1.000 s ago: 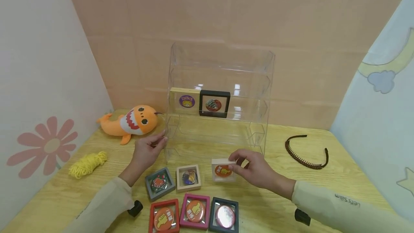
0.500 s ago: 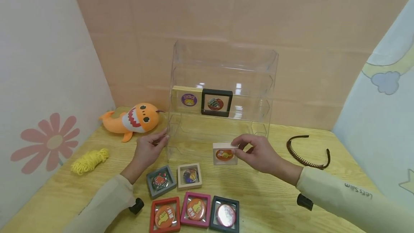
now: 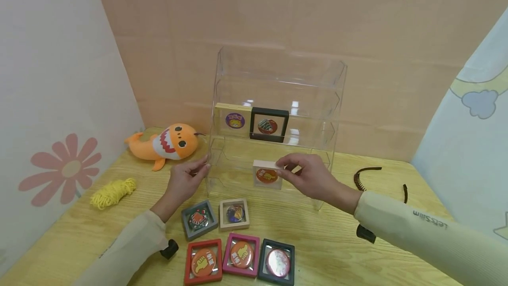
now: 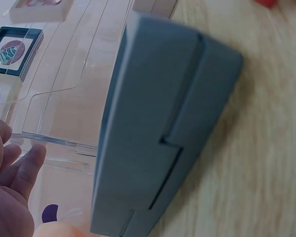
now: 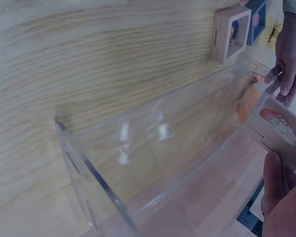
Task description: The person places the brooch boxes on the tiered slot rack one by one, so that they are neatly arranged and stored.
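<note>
My right hand [image 3: 311, 179] pinches the upper right corner of a cream display frame [image 3: 267, 175] with an orange thumbs-up badge inside. It holds the frame upright at a lower tier of a clear acrylic tiered rack [image 3: 278, 82]; whether they touch, I cannot tell. My left hand [image 3: 185, 182] pinches the rack's left side edge. Higher up, a yellow frame [image 3: 234, 120] and a black frame [image 3: 270, 124] stand side by side on a tier. In the left wrist view, a grey frame [image 4: 153, 123] fills the foreground beside the hand.
Before the rack lie a second cream frame [image 3: 234, 214], a red frame [image 3: 203, 261], a magenta frame [image 3: 241, 255] and a dark frame [image 3: 277, 262]. Left are an orange shark plush [image 3: 166, 144] and a yellow yarn bundle [image 3: 113, 192]. A brown headband [image 3: 359, 179] lies right, partly hidden.
My right hand has lifted the cream frame off the table area and brought it up and slightly left to the rack's lower tier. The left hand stays on the rack's edge.
</note>
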Available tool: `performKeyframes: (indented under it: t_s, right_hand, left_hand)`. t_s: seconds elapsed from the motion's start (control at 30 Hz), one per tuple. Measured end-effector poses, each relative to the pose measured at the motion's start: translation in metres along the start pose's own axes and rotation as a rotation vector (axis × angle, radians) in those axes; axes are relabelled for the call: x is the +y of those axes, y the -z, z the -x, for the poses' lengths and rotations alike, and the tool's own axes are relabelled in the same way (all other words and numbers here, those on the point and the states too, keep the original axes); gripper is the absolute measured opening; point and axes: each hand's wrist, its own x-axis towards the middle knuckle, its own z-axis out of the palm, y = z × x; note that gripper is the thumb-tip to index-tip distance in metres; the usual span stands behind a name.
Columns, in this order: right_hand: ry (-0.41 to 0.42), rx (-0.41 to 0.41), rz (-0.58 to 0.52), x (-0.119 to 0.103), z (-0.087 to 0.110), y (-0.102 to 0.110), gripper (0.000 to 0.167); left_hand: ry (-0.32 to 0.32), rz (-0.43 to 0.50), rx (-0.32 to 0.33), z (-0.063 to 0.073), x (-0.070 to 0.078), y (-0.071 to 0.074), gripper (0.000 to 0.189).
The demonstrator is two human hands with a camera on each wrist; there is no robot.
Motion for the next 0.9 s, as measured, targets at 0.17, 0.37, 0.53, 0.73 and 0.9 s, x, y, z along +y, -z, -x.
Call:
performKeyframes:
  t_s: [0.17,0.37,0.53,0.73,0.9]
  right_hand:
    - [0.039,0.047,0.014,-0.003,-0.018,0.001,0.01]
    - [0.071,0.101,0.014,-0.004,-0.033,0.001,0.011]
    - [0.07,0.128,0.043,-0.003,-0.044,0.0,0.01]
    - [0.059,0.159,0.063,-0.001,-0.057,-0.004,0.01]
    - [0.028,0.161,0.05,0.004,-0.062,-0.01,0.011]
  left_hand:
    - [-0.001,0.023,-0.002,0.0,-0.002,0.001,0.026]
    - [0.014,0.036,-0.001,0.0,-0.002,0.001,0.025]
    - [0.017,0.035,-0.008,-0.001,-0.001,-0.001,0.025]
    - [0.023,0.032,-0.006,-0.002,-0.001,-0.001,0.025]
    - [0.032,0.041,-0.008,-0.002,-0.003,-0.003,0.025]
